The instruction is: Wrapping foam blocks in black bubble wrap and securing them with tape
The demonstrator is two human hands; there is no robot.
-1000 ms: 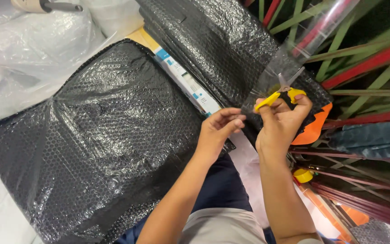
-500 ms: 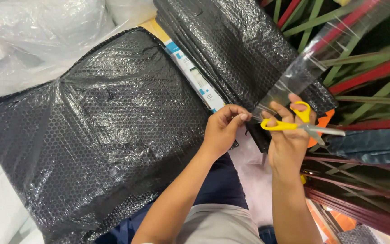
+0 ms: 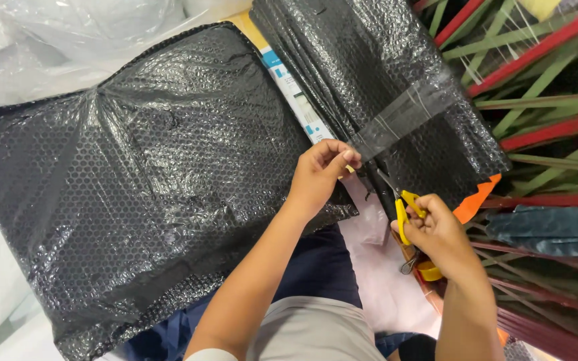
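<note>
Left hand (image 3: pixel 319 175) has thumb and fingertips (image 3: pixel 348 158) pinched tight on the near end of a strip of clear plastic tape (image 3: pixel 406 115), which runs off toward 1 o'clock, pulled taut over a long package wrapped in black bubble wrap (image 3: pixel 369 73). Right hand (image 3: pixel 439 234) is curled closed around the yellow-handled scissors (image 3: pixel 399 200), blades pointing toward 11 o'clock, tips just below the pinched tape end, near the left fingers. Can't tell if the blades touch the tape. At 9 o'clock from the left hand sits a big flat parcel in black bubble wrap (image 3: pixel 135 180), right against the wrist. Red and green rods (image 3: pixel 536 73) lie at 3 o'clock.
</note>
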